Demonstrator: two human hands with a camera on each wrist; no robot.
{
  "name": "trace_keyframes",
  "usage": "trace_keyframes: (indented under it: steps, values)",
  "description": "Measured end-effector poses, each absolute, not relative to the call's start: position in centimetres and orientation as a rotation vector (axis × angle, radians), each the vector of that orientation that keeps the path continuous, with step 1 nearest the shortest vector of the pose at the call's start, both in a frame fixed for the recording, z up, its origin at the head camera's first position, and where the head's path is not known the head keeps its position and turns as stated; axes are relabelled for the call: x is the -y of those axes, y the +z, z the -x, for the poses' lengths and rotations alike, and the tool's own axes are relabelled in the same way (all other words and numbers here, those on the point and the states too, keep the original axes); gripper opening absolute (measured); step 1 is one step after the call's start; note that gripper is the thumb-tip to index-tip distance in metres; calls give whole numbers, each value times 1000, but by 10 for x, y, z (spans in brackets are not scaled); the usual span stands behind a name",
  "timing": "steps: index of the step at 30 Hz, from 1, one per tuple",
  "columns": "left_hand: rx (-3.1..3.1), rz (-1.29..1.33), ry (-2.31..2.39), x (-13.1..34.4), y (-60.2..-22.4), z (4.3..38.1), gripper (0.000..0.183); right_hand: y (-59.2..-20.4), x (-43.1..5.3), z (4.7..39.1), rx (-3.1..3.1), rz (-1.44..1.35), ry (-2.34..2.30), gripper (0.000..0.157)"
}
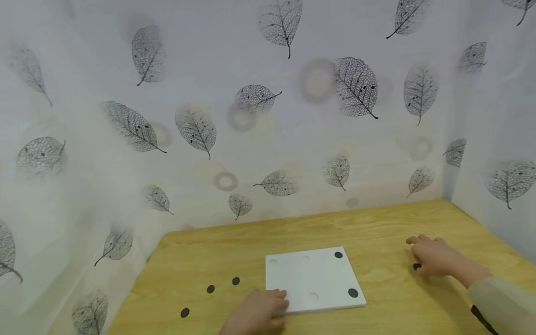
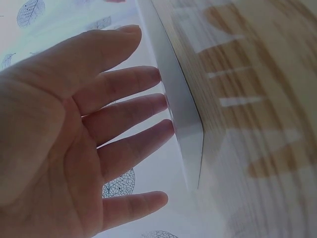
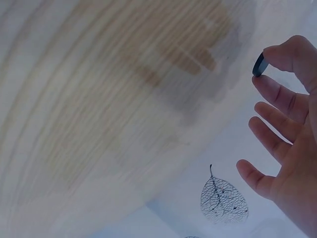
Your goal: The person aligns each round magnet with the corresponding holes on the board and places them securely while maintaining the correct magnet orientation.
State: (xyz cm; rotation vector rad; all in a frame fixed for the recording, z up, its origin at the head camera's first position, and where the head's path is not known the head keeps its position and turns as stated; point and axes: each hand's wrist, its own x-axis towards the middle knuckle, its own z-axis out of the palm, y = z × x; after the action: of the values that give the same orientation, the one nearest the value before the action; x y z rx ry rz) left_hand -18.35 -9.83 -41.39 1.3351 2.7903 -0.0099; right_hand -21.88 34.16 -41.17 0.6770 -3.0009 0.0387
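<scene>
A white board (image 1: 299, 277) lies on the wooden table, with round shallow recesses in its top. Black discs fill two of these, an upper right disc (image 1: 338, 255) and a lower right disc (image 1: 353, 293). My left hand (image 1: 256, 311) rests at the board's lower left corner; its extended fingertips (image 2: 166, 126) touch the edge in the left wrist view. Off to the right, my right hand (image 1: 433, 257) pinches another black disc (image 3: 259, 65) between thumb and index finger, just above the table. Its other fingers are spread. Whatever lies under the left hand is hidden.
Left of the board, three loose black discs lie on the table: a near one (image 1: 185, 312), a middle one (image 1: 211, 289) and a far one (image 1: 236, 281). A pale leaf-patterned curtain (image 1: 234, 153) surrounds the wooden table (image 1: 389, 232) at its back and sides.
</scene>
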Motion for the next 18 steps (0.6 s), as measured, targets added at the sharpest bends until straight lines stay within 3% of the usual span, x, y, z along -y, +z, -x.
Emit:
trace_keyframes:
  steps: [18]
  values:
    - [-2802, -1347, -60, 97, -413, 184, 12, -398, -289, 238, 2934, -792, 59, 30]
